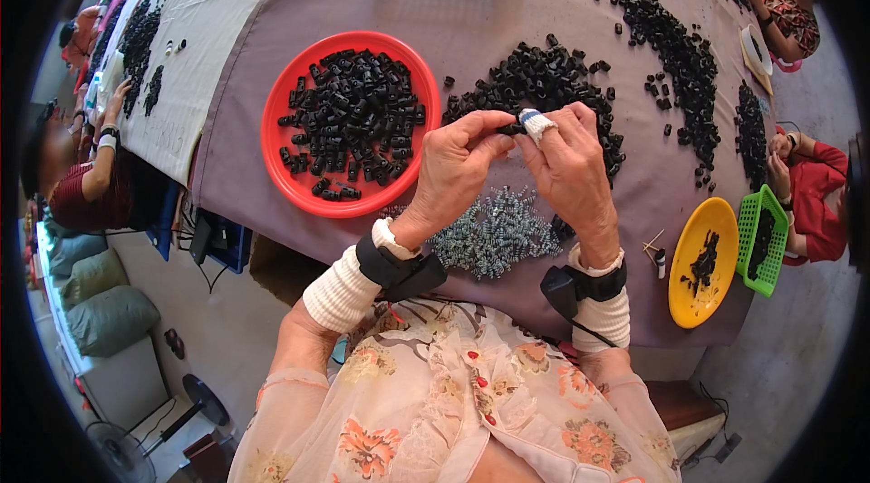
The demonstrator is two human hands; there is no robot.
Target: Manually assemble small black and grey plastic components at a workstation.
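Near the table's (507, 12) front edge lies a heap of small coiled metal springs (494, 234). Above it the left hand (458, 166) and right hand (571, 166), its fingertip cloth-taped, pinch one small black plastic piece (510, 129) between them. Beyond sit a loose pile of black pieces (544, 84) and a round red tray (352, 123) of more, with bare cloth between.

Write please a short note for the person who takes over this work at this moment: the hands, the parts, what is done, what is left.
Left hand and right hand: both raised over the table, pinching one small black part between them; right forefinger is taped.
Loose black parts: heap behind the hands.
Metal springs: pile under the wrists.
Red tray: many black parts lie in it, to the left.
Done or left: counts cannot be told; the loose heap remains large.
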